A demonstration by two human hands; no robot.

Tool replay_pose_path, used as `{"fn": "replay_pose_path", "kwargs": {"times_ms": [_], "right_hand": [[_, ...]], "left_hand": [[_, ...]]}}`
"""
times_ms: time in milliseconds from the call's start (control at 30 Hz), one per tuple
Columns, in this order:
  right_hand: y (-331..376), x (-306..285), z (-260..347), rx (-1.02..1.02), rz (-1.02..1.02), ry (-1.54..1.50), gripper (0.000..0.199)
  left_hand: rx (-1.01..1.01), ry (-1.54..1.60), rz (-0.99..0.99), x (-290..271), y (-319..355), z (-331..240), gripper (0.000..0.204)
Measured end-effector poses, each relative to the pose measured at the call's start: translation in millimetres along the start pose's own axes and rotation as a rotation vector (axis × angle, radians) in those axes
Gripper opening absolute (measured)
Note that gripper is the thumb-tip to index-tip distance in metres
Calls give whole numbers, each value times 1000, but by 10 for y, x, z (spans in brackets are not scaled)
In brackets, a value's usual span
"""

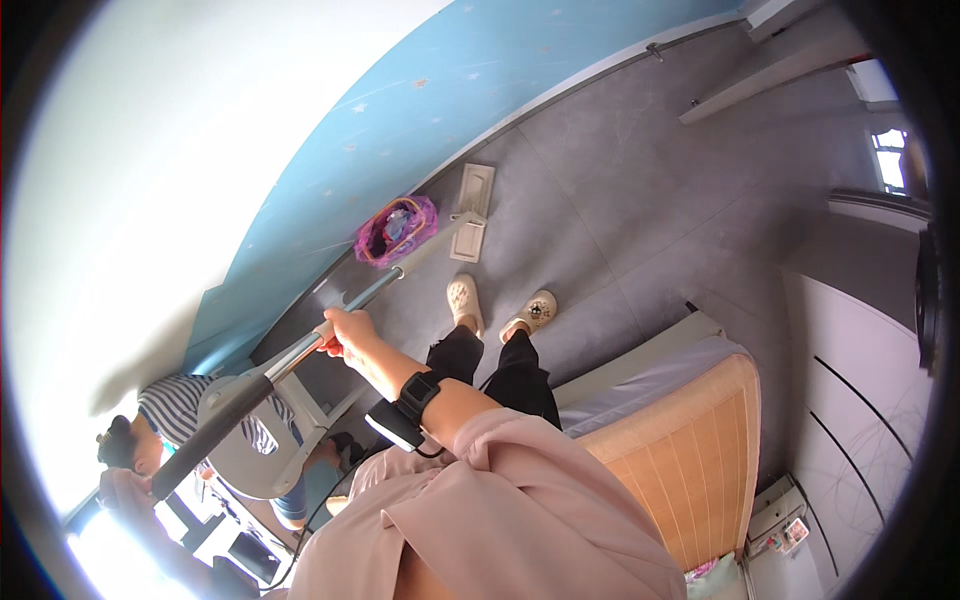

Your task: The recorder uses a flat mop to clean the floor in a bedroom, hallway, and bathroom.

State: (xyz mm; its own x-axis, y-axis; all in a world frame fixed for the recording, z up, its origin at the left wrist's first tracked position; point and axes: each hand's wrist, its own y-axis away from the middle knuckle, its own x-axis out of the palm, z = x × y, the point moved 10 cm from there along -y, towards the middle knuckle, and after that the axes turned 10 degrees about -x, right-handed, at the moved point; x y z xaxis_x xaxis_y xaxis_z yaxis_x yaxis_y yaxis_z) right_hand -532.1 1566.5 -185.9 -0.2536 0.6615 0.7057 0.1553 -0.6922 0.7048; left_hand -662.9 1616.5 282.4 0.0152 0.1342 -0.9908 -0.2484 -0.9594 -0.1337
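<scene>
Mop (375, 288) slants floorward, right hand (347, 332) gripping its pole, left hand (124, 492) closed at its end

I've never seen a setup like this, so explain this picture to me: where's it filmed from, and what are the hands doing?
There's no machine here, just a person's bare hands. The picture comes from a wide fisheye camera worn on their head, looking down, so straight edges bend near the rim.

The right hand, with a black band on its wrist, grips the pole of a long flat mop. The left hand is at the pole's upper end, but glare hides its exact grip.

The mop's flat head lies on the grey floor, beside a pink-purple bag. Beige clogs are on the wearer's feet. A bed stands to the right; another person in stripes is at the left.
</scene>
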Motion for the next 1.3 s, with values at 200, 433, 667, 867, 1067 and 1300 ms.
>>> {"fn": "replay_pose_path", "kwargs": {"times_ms": [200,433,667,867,1067,1300], "right_hand": [[-235,-732,262,-81,-216,83,21],[-33,-2758,1895,-408,-617,72,21],[-112,-1898,2312,-531,-455,-29,19],[-506,-405,2243,-411,-245,-106,17],[-348,-431,2669,-299,-146,-90,27],[-17,-578,3393,-383,-108,-225,30]], "left_hand": [[-179,309,110,1082,-309,416,10],[-400,977,898,3067,14,-1409,6],[-98,1118,740,2445,-749,-1676,12],[108,1016,222,1235,-1237,-1333,23],[47,871,104,999,-1426,-1823,22],[210,986,29,646,-1732,-3023,23]]}}
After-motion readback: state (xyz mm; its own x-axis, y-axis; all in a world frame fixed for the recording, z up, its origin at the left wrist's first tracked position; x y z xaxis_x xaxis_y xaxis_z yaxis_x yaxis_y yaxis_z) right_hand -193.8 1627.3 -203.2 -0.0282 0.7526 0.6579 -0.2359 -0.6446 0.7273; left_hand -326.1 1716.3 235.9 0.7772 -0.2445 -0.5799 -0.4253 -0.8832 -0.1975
